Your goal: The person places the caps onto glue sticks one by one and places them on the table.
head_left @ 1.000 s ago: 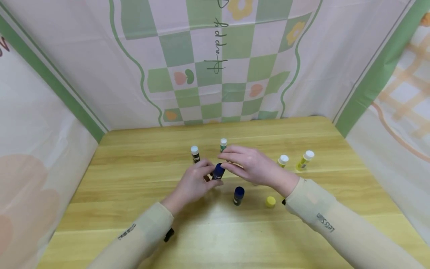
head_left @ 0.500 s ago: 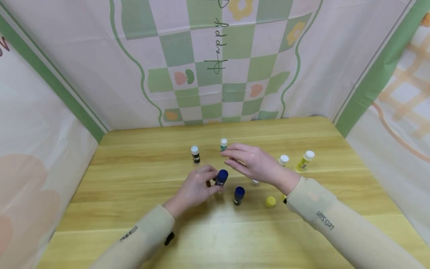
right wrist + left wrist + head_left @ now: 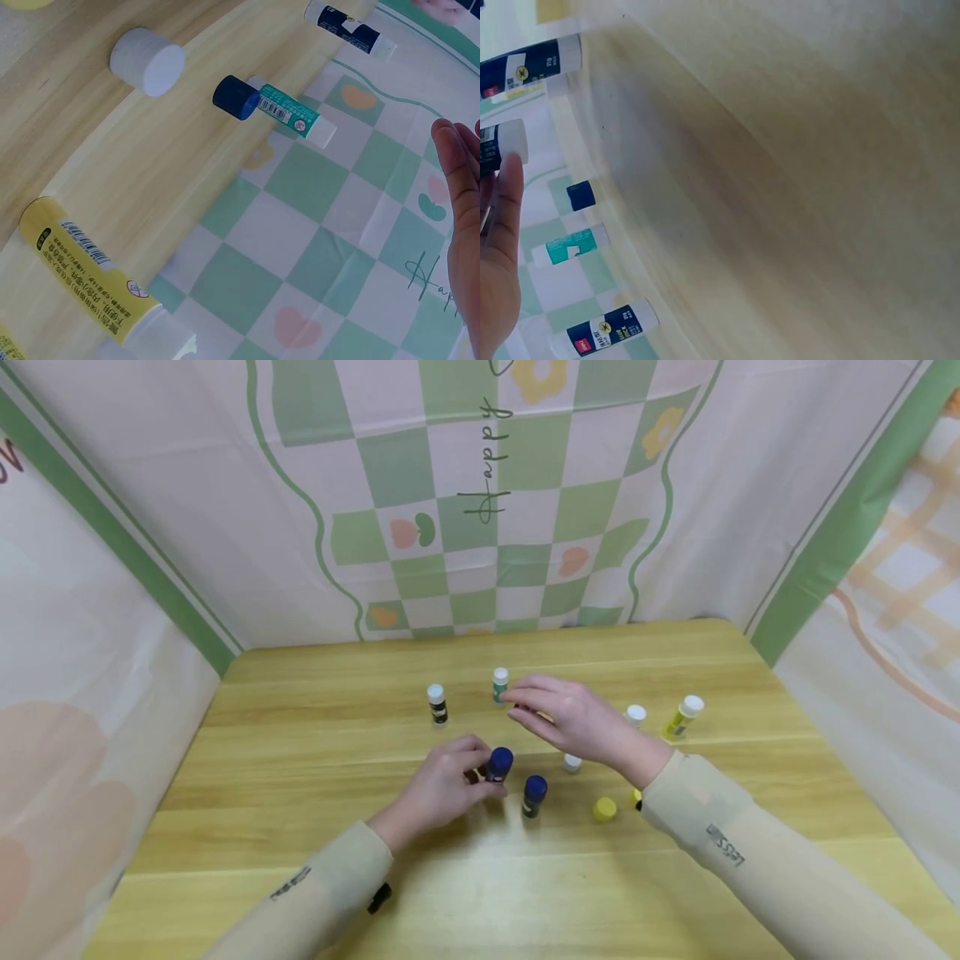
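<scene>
My left hand (image 3: 442,781) grips a navy glue stick (image 3: 499,766) with a blue cap on top, thumb and fingers around its sides. In the left wrist view, a fingertip lies against its white base. A second blue-capped glue stick (image 3: 534,797) stands upright close to its right. My right hand (image 3: 577,718) hovers over the table with its fingers loosely bent and nothing between them. Its fingertips overlap the teal glue stick (image 3: 500,686) in the head view. A loose blue cap (image 3: 236,97) stands near that teal stick, hidden behind the right hand in the head view.
A black glue stick (image 3: 438,705) with a white top stands at the back left. Two yellow glue sticks (image 3: 683,717) (image 3: 90,270) stand at the right. A white cap (image 3: 572,763) and two yellow caps (image 3: 604,810) lie nearer. Patterned cloth (image 3: 480,560) hangs behind the table.
The left hand has moved right and nearer the person with the navy glue stick. My right fingers, at its blue cap one second ago, are now apart from it.
</scene>
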Demonstrator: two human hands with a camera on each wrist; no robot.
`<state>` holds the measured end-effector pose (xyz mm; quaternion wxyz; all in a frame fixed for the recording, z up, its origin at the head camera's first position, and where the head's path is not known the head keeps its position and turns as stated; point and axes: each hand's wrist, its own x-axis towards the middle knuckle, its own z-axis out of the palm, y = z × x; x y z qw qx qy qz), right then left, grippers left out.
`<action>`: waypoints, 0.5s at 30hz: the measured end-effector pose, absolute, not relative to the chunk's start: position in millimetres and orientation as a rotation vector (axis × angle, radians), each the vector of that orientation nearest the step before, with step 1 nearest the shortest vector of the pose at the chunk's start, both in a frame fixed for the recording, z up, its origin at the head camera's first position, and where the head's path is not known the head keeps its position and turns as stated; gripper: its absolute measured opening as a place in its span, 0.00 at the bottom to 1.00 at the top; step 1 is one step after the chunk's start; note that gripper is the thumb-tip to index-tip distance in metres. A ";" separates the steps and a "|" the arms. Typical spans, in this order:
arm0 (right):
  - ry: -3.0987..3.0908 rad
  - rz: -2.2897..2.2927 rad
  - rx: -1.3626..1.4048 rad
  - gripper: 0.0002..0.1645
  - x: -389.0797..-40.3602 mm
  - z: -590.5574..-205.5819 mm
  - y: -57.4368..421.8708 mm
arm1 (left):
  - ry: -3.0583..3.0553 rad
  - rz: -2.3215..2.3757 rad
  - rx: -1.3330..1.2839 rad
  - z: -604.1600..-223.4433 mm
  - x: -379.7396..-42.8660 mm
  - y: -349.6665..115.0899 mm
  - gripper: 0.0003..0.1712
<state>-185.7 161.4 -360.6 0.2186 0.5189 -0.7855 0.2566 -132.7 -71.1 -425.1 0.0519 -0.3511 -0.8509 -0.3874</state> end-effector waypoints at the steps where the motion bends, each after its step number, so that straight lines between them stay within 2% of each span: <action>1: -2.177 0.709 1.433 0.13 -186.0 -360.8 161.8 | -2.583 -1.189 -1.074 -425.6 -132.5 -71.0 0.16; 15: -2.219 0.705 1.398 0.17 -190.0 -365.1 165.9 | -2.657 -1.179 -1.072 -431.6 -123.5 -68.4 0.14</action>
